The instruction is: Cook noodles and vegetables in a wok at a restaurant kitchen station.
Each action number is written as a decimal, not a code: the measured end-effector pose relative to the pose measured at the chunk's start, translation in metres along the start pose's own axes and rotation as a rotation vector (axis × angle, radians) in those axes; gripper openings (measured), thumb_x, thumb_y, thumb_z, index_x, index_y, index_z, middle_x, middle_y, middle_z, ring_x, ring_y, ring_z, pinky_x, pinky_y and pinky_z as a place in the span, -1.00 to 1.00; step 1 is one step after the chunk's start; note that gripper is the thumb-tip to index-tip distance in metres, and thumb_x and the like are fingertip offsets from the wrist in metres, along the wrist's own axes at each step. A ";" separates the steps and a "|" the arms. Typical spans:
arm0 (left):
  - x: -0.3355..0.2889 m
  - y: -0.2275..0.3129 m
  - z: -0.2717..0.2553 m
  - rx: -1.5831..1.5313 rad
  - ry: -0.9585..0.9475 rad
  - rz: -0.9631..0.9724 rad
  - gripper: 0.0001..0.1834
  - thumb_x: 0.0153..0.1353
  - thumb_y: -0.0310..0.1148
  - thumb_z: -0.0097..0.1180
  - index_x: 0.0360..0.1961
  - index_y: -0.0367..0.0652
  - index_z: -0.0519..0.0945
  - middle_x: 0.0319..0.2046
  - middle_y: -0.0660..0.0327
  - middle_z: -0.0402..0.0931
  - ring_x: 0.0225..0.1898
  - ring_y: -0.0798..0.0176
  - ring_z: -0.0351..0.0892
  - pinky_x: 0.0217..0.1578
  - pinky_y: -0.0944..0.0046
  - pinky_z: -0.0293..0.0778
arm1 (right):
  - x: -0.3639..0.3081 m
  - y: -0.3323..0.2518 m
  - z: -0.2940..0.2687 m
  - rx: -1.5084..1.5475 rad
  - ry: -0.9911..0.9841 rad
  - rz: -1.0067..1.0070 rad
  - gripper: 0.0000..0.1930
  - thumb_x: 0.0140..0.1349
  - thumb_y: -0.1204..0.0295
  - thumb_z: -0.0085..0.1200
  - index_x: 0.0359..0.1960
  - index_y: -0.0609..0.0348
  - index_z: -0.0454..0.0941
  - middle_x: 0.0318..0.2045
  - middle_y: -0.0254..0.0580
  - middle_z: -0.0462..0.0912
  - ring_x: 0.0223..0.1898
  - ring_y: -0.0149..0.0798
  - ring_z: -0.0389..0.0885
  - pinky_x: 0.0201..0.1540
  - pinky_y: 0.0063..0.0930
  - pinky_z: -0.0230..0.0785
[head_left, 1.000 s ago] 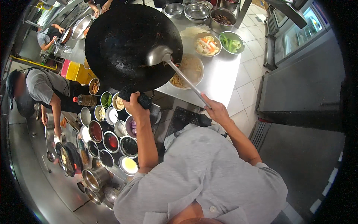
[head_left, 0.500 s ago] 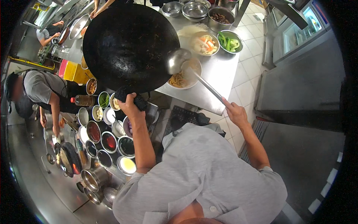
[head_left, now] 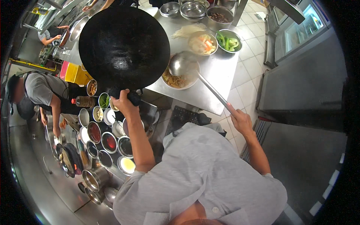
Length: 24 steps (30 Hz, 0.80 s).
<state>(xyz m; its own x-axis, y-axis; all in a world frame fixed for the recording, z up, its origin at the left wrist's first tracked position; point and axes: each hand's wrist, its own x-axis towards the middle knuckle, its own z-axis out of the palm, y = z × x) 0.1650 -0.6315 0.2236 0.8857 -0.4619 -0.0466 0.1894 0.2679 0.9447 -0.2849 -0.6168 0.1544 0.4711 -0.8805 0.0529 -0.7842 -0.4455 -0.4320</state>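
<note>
My left hand point(head_left: 126, 104) is closed on the handle of a large black wok point(head_left: 123, 48), with a bunched black cloth point(head_left: 133, 98) at the grip. The wok's dark inside shows no food. In my right hand point(head_left: 242, 120) is the long handle of a steel ladle point(head_left: 213, 89). Its round head hangs over the bowl point(head_left: 184, 89) on the steel table, hiding part of it. Yellow-brown strips of food, which look like noodles, point(head_left: 173, 79) fill that bowl, and steam blurs its right side.
Bowls of cut vegetables point(head_left: 203, 44) and green leaves point(head_left: 228, 41) stand on the steel table point(head_left: 221, 71), near stacked metal bowls point(head_left: 193, 10). Several sauce tubs point(head_left: 109, 142) crowd my left side. A co-worker point(head_left: 41, 88) bends over a station at far left. A grey cabinet point(head_left: 303, 97) stands right.
The wok has shifted a little left, away from the ladle and the bowl. The ladle head, which met the wok's rim, now hangs apart from it over the bowl.
</note>
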 end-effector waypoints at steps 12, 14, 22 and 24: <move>-0.116 0.080 -0.105 -0.141 0.300 -0.190 -0.72 -0.06 -0.38 0.18 -0.26 -0.18 0.53 -0.38 0.19 0.55 -0.43 0.23 0.56 -0.47 0.29 0.54 | 0.062 -0.040 -0.003 0.661 -0.281 -0.274 -0.39 0.22 0.40 0.17 0.34 -0.04 0.29 -0.23 0.03 0.68 -0.35 -0.01 0.69 -0.28 -0.21 0.54; -0.163 0.102 -0.129 -0.155 0.324 -0.241 -0.72 -0.05 -0.37 0.17 -0.26 -0.18 0.52 -0.38 0.18 0.56 -0.46 0.25 0.55 -0.50 0.33 0.52 | 0.076 -0.054 -0.001 0.682 -0.398 -0.344 -0.42 0.23 0.40 0.16 0.31 -0.03 0.31 -0.25 0.02 0.68 -0.36 0.01 0.68 -0.30 -0.19 0.53; -0.352 0.123 -0.221 -0.133 0.971 0.003 -0.68 -0.01 -0.38 0.11 -0.18 -0.21 0.48 -0.36 0.15 0.54 -0.54 0.25 0.52 -0.61 0.41 0.44 | 0.096 -0.120 0.035 0.796 -0.889 -0.727 -0.63 0.23 0.41 0.09 0.09 0.12 0.44 -0.37 -0.08 0.65 -0.40 -0.05 0.65 -0.33 -0.25 0.45; -0.399 0.118 -0.251 0.013 1.218 0.014 -0.62 -0.01 -0.31 0.15 -0.16 -0.24 0.46 -0.42 0.15 0.51 -0.53 0.23 0.53 -0.64 0.40 0.43 | 0.089 -0.138 0.042 0.783 -0.947 -0.783 -0.63 0.22 0.41 0.09 0.08 0.12 0.44 -0.39 -0.06 0.65 -0.41 -0.04 0.65 -0.34 -0.24 0.45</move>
<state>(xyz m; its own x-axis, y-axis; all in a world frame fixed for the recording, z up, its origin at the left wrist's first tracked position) -0.0600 -0.2034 0.2719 0.7074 0.6383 -0.3036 0.1781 0.2547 0.9505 -0.1177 -0.6265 0.1804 0.9929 0.1140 0.0334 0.0641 -0.2781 -0.9584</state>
